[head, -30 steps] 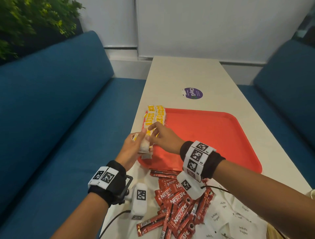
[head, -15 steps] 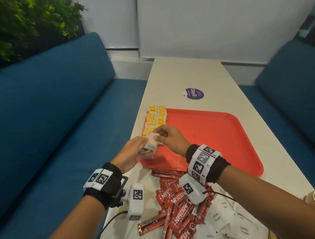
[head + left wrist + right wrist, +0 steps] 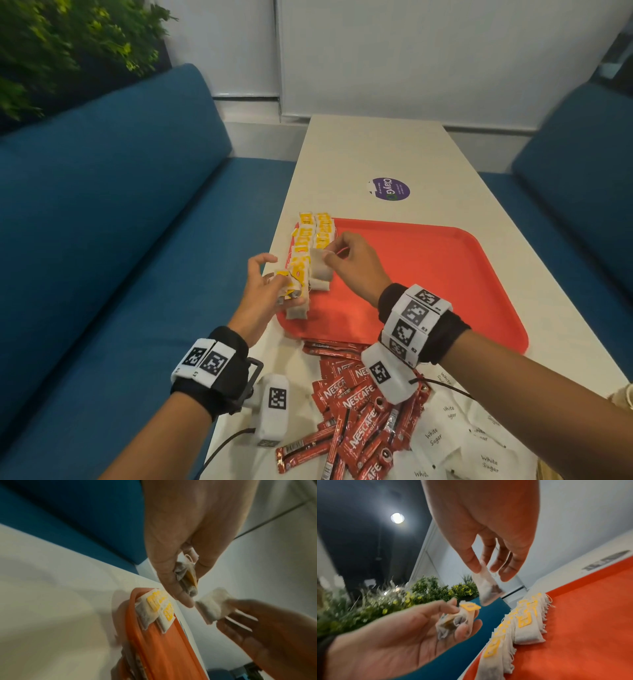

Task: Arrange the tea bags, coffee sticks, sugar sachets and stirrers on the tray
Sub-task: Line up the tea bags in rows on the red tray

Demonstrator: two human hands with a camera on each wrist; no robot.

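Observation:
Two rows of yellow-tagged tea bags lie along the left edge of the red tray. My left hand grips a small bunch of tea bags at the tray's near left corner. My right hand pinches one tea bag by its top, so it hangs just above the near end of the right row. In the left wrist view that hanging tea bag sits right of the left hand's bunch. Red coffee sticks and white sugar sachets are heaped on the table near me.
The white table runs away from me, with a purple sticker beyond the tray. Blue sofas flank both sides, and green plants stand at the back left. Most of the tray's red surface is bare.
My hands have drawn apart. The right hand has pulled one tea bag out of the left hand's bunch and carried it right, over the tray.

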